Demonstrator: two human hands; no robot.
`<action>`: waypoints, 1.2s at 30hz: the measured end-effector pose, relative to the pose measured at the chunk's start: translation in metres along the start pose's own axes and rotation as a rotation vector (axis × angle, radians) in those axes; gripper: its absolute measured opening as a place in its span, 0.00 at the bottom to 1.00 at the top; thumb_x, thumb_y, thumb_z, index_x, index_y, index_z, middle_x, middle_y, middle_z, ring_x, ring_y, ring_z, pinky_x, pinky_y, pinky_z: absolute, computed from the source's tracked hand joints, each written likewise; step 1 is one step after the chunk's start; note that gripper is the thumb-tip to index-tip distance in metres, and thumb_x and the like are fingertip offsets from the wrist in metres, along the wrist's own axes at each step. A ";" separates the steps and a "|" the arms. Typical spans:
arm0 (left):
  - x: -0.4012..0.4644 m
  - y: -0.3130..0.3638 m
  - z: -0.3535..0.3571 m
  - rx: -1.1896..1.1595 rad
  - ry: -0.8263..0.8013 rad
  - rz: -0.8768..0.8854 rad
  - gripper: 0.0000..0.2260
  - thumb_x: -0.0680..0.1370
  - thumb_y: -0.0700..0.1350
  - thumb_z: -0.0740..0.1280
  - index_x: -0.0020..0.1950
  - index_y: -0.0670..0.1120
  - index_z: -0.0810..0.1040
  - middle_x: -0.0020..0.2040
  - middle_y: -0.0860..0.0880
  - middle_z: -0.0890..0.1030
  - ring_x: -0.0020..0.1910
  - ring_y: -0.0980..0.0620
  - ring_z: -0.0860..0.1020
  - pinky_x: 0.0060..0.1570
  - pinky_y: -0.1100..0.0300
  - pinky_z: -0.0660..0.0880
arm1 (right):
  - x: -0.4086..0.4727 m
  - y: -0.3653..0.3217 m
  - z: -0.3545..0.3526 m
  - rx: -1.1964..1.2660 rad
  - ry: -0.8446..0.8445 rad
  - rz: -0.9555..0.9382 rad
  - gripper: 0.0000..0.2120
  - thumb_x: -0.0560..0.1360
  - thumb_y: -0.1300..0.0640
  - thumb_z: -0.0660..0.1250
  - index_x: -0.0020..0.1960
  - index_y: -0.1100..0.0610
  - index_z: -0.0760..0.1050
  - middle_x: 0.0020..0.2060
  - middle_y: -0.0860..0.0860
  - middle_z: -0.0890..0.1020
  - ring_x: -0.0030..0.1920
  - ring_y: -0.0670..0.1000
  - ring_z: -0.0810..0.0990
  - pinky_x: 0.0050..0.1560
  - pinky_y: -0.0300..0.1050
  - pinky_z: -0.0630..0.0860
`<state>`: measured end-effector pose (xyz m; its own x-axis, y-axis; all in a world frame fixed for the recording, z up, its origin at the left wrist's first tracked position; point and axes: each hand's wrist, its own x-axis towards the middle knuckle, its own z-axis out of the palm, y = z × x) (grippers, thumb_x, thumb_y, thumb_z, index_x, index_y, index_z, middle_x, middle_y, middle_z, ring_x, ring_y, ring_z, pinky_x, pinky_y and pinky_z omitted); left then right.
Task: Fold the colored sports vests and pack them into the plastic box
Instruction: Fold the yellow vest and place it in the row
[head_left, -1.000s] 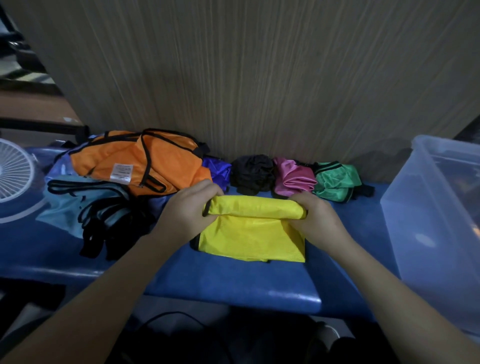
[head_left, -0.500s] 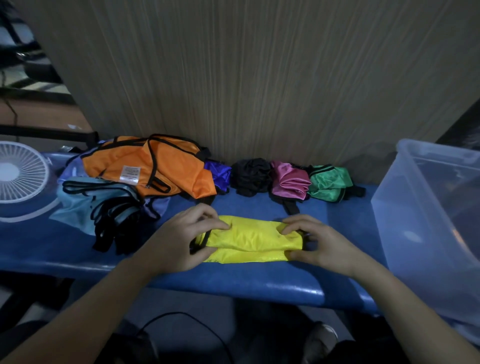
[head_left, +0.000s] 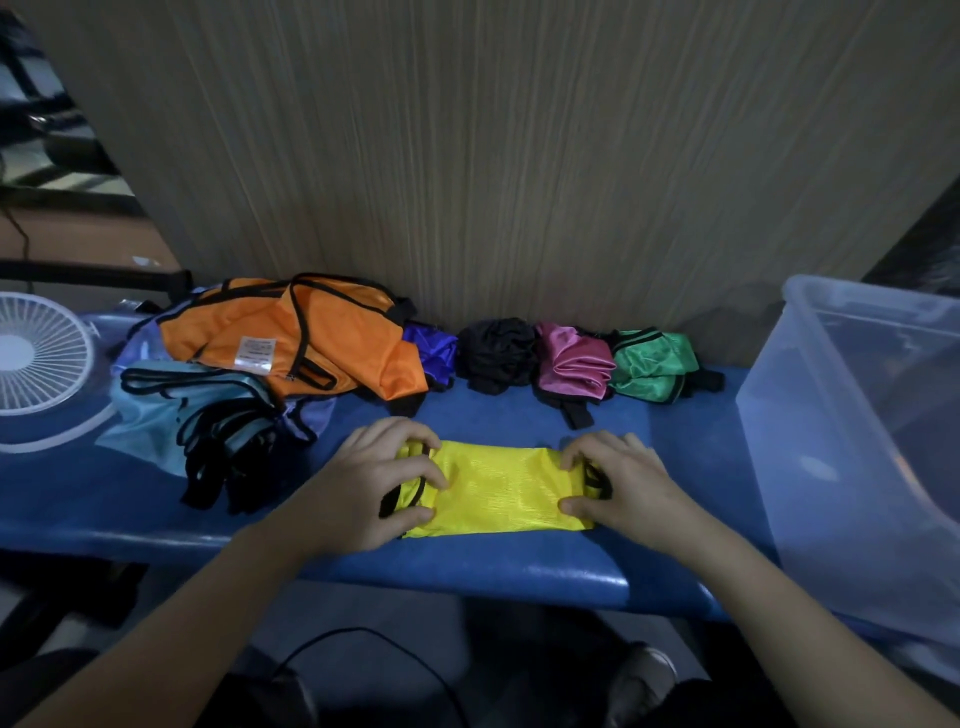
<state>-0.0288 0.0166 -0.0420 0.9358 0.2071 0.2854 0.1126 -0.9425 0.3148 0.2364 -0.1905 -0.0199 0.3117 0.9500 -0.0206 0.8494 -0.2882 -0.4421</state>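
Note:
A yellow vest (head_left: 498, 486), folded into a narrow band, lies on the blue bench (head_left: 467, 566) near its front edge. My left hand (head_left: 374, 483) grips its left end, fingers curled over the black trim. My right hand (head_left: 618, 486) grips the right end, thumb and fingers pinching the fold. Rolled purple (head_left: 434, 353), black (head_left: 496, 353), pink (head_left: 571, 364) and green (head_left: 652, 366) vests line the wall. An orange vest (head_left: 311, 338) lies on light blue vests (head_left: 171, 415) at the left. The clear plastic box (head_left: 852, 441) stands at the right.
A white fan (head_left: 39, 353) sits at the bench's left end. A wood-grain wall panel (head_left: 519, 156) rises right behind the vests. Below the bench edge are a black cable (head_left: 363, 639) and a shoe (head_left: 644, 675) on the floor.
Both hands have folded the far edge of the yellow vest toward me, turning the wider rectangle into a narrow band. The hands now hold its two ends lower on the bench.

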 end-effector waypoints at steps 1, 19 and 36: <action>0.000 -0.001 -0.003 -0.035 -0.037 -0.015 0.12 0.76 0.57 0.70 0.58 0.61 0.78 0.68 0.60 0.68 0.68 0.58 0.67 0.64 0.50 0.66 | -0.001 0.000 -0.001 -0.002 0.004 0.038 0.21 0.70 0.44 0.76 0.57 0.39 0.69 0.55 0.36 0.72 0.55 0.47 0.67 0.57 0.46 0.64; 0.004 -0.002 -0.011 -0.153 -0.189 -0.162 0.16 0.70 0.69 0.69 0.50 0.61 0.77 0.59 0.64 0.68 0.60 0.63 0.69 0.58 0.65 0.67 | 0.017 -0.007 -0.001 0.441 0.029 0.328 0.18 0.67 0.58 0.77 0.49 0.50 0.70 0.38 0.51 0.74 0.38 0.49 0.74 0.36 0.48 0.72; 0.013 0.027 -0.014 -0.515 -0.389 -0.213 0.19 0.75 0.67 0.65 0.64 0.67 0.78 0.53 0.58 0.77 0.52 0.56 0.77 0.53 0.64 0.72 | 0.061 -0.019 0.007 1.290 0.241 0.405 0.26 0.70 0.74 0.72 0.64 0.57 0.73 0.59 0.60 0.80 0.58 0.60 0.81 0.58 0.57 0.81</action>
<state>-0.0181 -0.0029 -0.0172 0.9738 0.1742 -0.1463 0.2242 -0.6265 0.7465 0.2361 -0.1258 -0.0186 0.6189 0.7445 -0.2503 -0.2713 -0.0965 -0.9577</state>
